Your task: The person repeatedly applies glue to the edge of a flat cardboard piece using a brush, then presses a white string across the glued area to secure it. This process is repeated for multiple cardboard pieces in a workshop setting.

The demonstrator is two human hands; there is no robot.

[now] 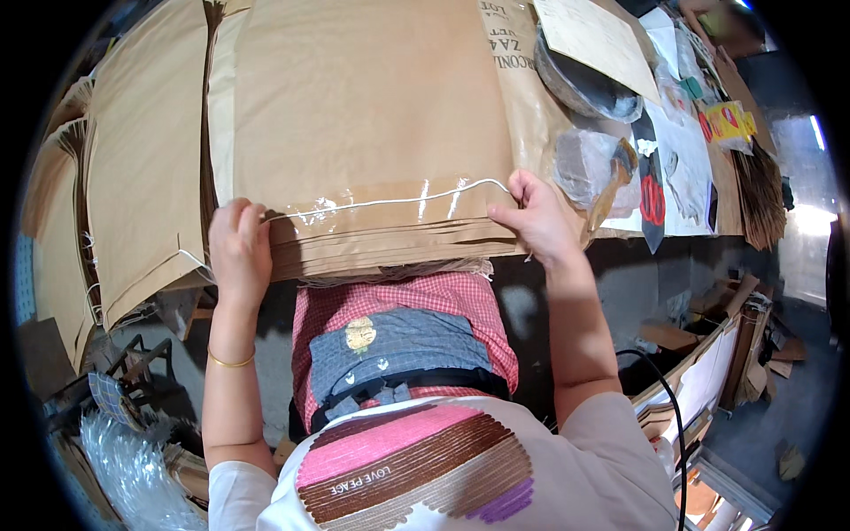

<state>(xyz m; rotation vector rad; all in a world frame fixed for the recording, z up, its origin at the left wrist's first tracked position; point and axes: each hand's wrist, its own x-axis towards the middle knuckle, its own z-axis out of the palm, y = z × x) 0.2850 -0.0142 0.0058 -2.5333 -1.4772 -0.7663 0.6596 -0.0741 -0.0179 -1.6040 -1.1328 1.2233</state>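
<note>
A white string [381, 204] stretches over the lower edge of the top brown paper sack [363, 106], which lies on a stack of similar sacks. Along that edge runs a shiny strip that looks wet or like clear tape. My left hand [239, 248] is closed at the sack's left corner, with the string's left end running under its fingers. At the right corner, my right hand [542, 217] pinches the other end between thumb and forefinger. The string bows slightly upward near the right hand. More stacked sacks [150, 150] lie to the left, with another piece of string at their corner.
Right of the stack stand a plastic-lined tub [580, 159] with a brush [611, 190] on it, and red-handled scissors [652, 199]. Behind them is a dark basin [575, 88] under a board [598, 40]. Clear plastic [133, 473] lies at lower left. Part of another person [730, 31] shows at far right.
</note>
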